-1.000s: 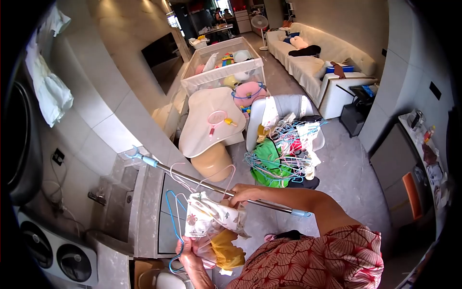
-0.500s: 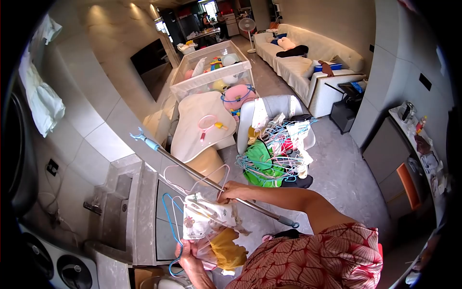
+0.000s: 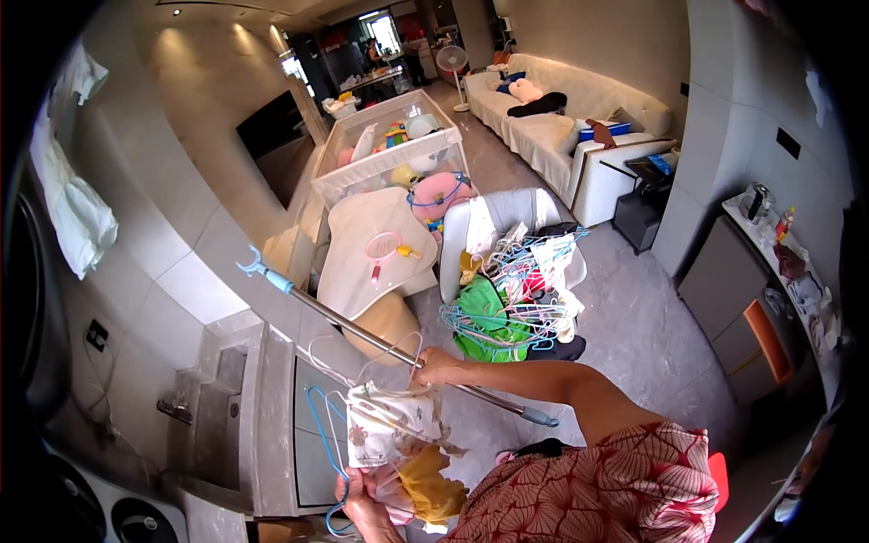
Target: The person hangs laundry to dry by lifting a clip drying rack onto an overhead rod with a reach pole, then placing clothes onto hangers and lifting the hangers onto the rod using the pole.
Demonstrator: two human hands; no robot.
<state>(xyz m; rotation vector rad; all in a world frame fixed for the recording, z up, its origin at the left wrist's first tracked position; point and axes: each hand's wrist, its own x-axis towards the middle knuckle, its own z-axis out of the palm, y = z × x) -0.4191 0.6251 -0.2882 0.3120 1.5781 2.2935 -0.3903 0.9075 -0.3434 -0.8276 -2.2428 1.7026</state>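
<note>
My right hand (image 3: 437, 366) is closed around a metal clothes pole (image 3: 344, 321) with a light-blue forked end, which slants from upper left to lower right. Pink hangers (image 3: 385, 354) hang close to that hand; whether its fingers also hold them I cannot tell. Lower down, my left hand (image 3: 364, 500) is closed on a blue hanger (image 3: 319, 425) beside the clothes. Between both hands hang a white patterned garment (image 3: 385, 423) and a mustard-yellow garment (image 3: 433, 484). Pale pink fabric shows next to the left fingers, partly hidden.
Ahead, a grey chair (image 3: 460, 244) carries piled hangers and clothes, including a green garment (image 3: 484, 312). A pale table (image 3: 362, 235) holds a toy racket (image 3: 383, 246). Beyond stands a playpen (image 3: 389, 154) of toys. A stone sink (image 3: 222, 389) is left; a sofa (image 3: 625, 109) stands back right.
The view has shifted slightly, so the room sits a little lower and further left. Both hands keep their hold, and the garments hang slightly lower in view.
</note>
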